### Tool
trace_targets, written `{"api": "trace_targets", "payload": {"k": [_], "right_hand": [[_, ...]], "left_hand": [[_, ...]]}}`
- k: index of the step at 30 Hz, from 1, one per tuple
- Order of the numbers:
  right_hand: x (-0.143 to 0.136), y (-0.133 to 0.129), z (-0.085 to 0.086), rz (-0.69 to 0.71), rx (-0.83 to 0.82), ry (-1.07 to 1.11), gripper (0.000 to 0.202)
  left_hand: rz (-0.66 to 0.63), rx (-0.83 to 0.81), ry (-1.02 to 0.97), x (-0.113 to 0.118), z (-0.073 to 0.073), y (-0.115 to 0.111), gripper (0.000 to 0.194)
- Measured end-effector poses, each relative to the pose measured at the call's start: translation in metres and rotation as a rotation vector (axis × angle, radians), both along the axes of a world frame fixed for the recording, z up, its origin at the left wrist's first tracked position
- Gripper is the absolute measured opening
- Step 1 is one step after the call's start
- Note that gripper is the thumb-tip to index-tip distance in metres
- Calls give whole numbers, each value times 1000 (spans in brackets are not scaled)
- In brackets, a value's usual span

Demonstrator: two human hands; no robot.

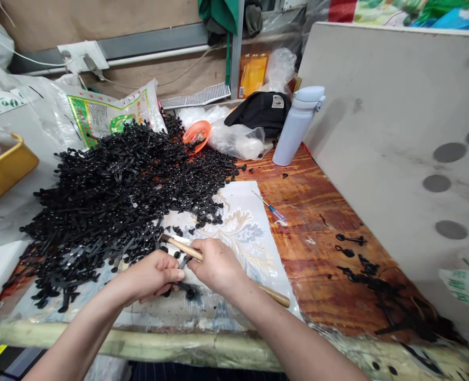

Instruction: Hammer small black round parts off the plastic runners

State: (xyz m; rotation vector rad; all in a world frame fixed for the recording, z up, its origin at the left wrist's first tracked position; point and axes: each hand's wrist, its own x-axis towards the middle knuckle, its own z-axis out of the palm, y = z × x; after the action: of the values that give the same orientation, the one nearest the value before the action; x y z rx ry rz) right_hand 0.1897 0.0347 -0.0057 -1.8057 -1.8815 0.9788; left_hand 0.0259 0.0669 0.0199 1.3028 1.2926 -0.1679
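In the head view, my left hand (161, 272) is closed, its thumb and finger pinching a small black part (184, 261). My right hand (216, 264) wraps round a long wooden-handled tool (276, 296). The tool's dark tip points left toward the pile, and its kind is not clear. Right-hand fingertips come close to the pinched part; whether they touch it I cannot tell. Several loose black pieces lie under and around both hands on a floral sheet (250, 227). Just beyond the hands rises a large heap of small black plastic parts (127, 180).
A pale blue bottle (295, 127) stands at the back right, beside a black cap (264, 114). An orange dish (196, 136) sits at the heap's edge. On the bare wood lie a screwdriver-like tool (273, 209) and black scraps (377, 280). A grey panel (385, 127) borders the right.
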Motion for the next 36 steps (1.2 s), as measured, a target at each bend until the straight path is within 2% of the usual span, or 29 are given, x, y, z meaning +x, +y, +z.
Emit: {"api": "trace_targets", "payload": {"k": [9,14,22,30,36], "right_hand": [[1,-1,0,-10,0,10,19],[1,-1,0,-18,13,20,18],[1,-1,-3,-17,35,15,17],[1,-1,-1,-13,34,12,18],[1,0,-2,-16,38,6,18]], "left_hand": [[-38,-11,-138,-14,-10,2,43],[14,-37,-257,-20,-14,1,41],[20,-78,-253,-17,-13,2,40],[-16,-29,-187,-11,-5,3,41],[-38,-32,-177,-13,-7,4,39]]}}
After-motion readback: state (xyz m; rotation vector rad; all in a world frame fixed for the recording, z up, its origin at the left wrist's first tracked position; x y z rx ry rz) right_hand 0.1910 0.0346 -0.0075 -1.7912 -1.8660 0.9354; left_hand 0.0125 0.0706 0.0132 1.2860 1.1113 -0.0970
